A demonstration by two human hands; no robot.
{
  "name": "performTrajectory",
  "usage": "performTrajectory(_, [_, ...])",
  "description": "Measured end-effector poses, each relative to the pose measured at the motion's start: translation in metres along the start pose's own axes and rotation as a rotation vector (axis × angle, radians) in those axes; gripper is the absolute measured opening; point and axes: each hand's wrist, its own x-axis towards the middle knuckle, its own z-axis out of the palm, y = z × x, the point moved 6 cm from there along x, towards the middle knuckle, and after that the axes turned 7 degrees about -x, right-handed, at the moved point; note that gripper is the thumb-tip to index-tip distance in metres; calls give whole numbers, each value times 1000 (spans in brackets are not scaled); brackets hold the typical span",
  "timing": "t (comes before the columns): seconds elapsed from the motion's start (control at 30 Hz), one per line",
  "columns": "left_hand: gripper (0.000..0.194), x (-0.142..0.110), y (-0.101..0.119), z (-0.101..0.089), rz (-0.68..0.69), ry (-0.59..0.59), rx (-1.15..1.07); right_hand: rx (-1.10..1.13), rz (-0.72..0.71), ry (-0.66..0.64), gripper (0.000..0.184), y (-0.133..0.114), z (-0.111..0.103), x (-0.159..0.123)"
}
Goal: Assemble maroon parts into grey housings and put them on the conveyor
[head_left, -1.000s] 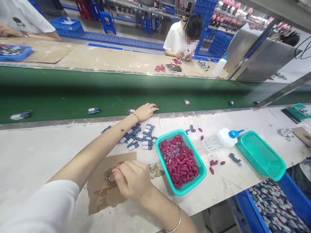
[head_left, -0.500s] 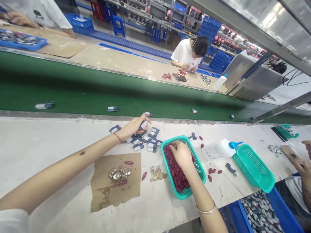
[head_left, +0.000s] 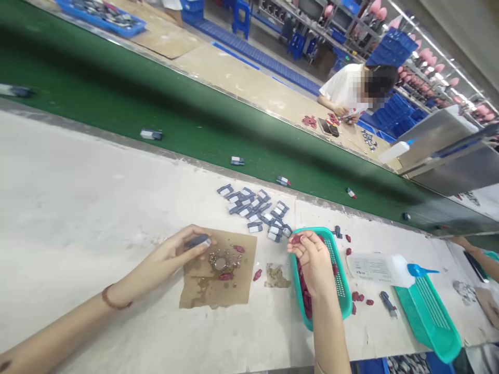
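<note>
My left hand [head_left: 184,250] is closed round a dark blue and light grey plastic part [head_left: 198,241], beside a brown cardboard sheet [head_left: 244,280]. On the cardboard lie a puddle of shiny clear liquid [head_left: 220,264] and two small dark red pieces [head_left: 239,249]. Above the left rim of a green basket [head_left: 343,283], my right hand [head_left: 314,259] pinches a small dark red piece [head_left: 297,239]. Many like pieces fill the basket, partly hidden by my hand. A loose pile of blue and grey plastic parts [head_left: 255,208] sits beyond the cardboard.
Past the table runs a green conveyor belt [head_left: 187,140] carrying several spaced parts. A white bottle with a blue nozzle [head_left: 384,269] lies against a second green basket [head_left: 432,317] on the right. Across the belt a person in white [head_left: 351,91] handles small parts. Another person's arm shows at far right.
My left hand has come back from the pile with a blue and grey part to the cardboard's edge. My right hand has risen from inside the basket, holding a red piece. The view has tilted.
</note>
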Motion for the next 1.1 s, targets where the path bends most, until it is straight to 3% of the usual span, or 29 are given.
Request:
performTrajectory(0.07, [44,-3,-2,2,-18,7,-116,-43,-22,-53,16,5,29,-6])
performTrajectory(0.2, [45,-3,-10,5,-53,-27,-275,-367,-141,-183,20,23,79,-18])
performTrajectory(0.33, [39,0,-13,0,18,-20,-297,-595,-260,-298,15,43,104,-24])
performTrajectory(0.43, [33,1,-13,-3,75,4,-255,-841,-494,-399,23,45,117,-28])
performTrajectory(0.53, [30,0,-15,-4,102,25,-206,-1085,-823,-424,33,42,127,-38])
performTrajectory(0.63, [29,-1,-18,-4,125,27,-157,-1247,-993,-390,34,45,133,-44])
performTrajectory(0.97, [32,0,-27,-7,102,133,-20,-1256,-1051,-398,34,47,136,-47])
performTrajectory(1.1, [27,-3,-29,-3,91,81,-79,-1206,-999,-415,39,48,132,-44])
